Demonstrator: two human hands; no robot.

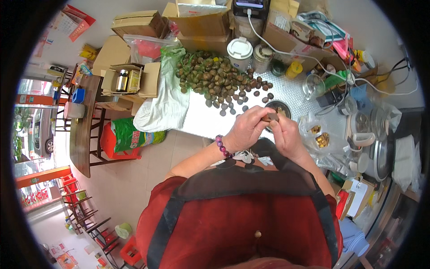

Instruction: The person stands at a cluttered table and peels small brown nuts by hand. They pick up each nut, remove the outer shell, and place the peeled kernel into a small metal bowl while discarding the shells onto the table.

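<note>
Above the front edge of the table, my left hand point(244, 130) and my right hand point(286, 137) meet at the fingertips. Both pinch a small brown object point(270, 117), apparently a nut or a piece of shell; the fingers partly cover it. Just beneath and beyond them stands a round bowl point(289, 113) with pale brown bits inside, part of it hidden by my hands. A large heap of round brown nuts point(218, 79) lies further back, with green netting over part of it. Several loose nuts point(265, 100) are scattered between the heap and the bowl.
Clear plastic bags point(304, 129) with golden-brown pieces lie at right, near jars and a steel pot point(381, 159). A lidded white cup point(239, 50) and cardboard boxes point(203, 25) line the back. A white cable point(302, 55) crosses there. A white sack point(161, 111) drapes the left edge.
</note>
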